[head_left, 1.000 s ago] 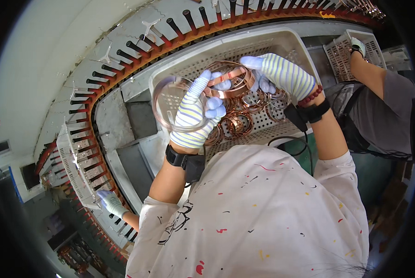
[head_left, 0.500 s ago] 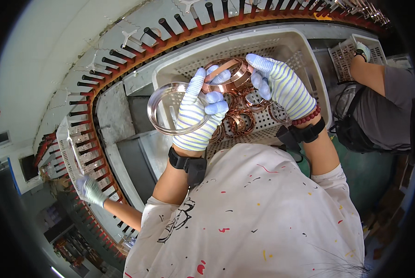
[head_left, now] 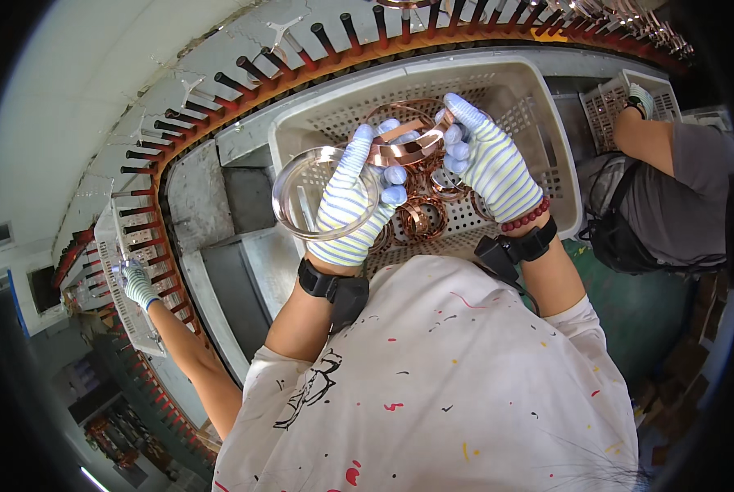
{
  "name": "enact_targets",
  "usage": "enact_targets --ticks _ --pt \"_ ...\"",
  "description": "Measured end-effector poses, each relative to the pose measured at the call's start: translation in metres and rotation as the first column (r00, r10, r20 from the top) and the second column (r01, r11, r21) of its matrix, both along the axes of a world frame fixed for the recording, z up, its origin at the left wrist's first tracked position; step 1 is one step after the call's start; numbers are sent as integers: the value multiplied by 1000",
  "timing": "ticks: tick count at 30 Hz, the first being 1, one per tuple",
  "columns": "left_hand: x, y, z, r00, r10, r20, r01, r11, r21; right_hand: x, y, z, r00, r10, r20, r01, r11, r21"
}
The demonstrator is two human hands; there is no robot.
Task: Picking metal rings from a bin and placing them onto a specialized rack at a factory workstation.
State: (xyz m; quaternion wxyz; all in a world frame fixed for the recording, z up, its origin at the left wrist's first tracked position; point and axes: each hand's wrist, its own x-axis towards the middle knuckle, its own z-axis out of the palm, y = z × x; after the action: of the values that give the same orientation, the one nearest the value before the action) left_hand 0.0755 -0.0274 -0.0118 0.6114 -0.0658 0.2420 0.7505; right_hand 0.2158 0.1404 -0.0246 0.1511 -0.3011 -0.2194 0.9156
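Observation:
Over a perforated plastic basket, both my hands, in striped gloves with bluish fingertips, hold a shiny copper-coloured ring (head_left: 408, 152). My left hand (head_left: 342, 205) closes on the ring's left side. A wider, silvery see-through ring (head_left: 281, 201) hangs around that same hand, past the thumb. At the ring's right end, my right hand (head_left: 498, 168) pinches the rim between thumb and fingers. Below them, several smaller copper-coloured rings (head_left: 420, 217) lie in the basket (head_left: 557, 156).
A curved conveyor (head_left: 244, 98) with black-tipped upright rods bends around the far and left sides. At the left, a co-worker's gloved hand (head_left: 140, 287) is by a pale rack. Another person (head_left: 670, 180) reaches into a smaller basket (head_left: 600, 111) at the right.
The copper-coloured ring has tipped and now shows more edge-on. My right hand has shifted slightly left. The conveyor rods have moved along, and the left co-worker's hand has gone farther away.

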Motion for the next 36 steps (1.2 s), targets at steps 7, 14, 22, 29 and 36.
enact_targets --ticks 7,14,22,29,36 --pt "-3 1 3 978 -59 -201 42 996 -84 4 7 -16 992 -58 -113 35 980 -197" --pt "-17 2 -39 808 -309 -501 202 945 -256 8 10 -27 958 -168 -232 100 955 -280" --pt "-21 22 -164 226 -698 -680 508 680 -529 5 0 -15 916 -260 -304 162 936 -313" --pt "-3 70 -157 -370 -753 -545 521 318 -792 3 2 -6 902 -213 -375 138 966 -217" --pt "-56 40 -144 -663 -702 -260 -44 384 -922 -1 -6 21 894 -182 -408 145 982 -121"
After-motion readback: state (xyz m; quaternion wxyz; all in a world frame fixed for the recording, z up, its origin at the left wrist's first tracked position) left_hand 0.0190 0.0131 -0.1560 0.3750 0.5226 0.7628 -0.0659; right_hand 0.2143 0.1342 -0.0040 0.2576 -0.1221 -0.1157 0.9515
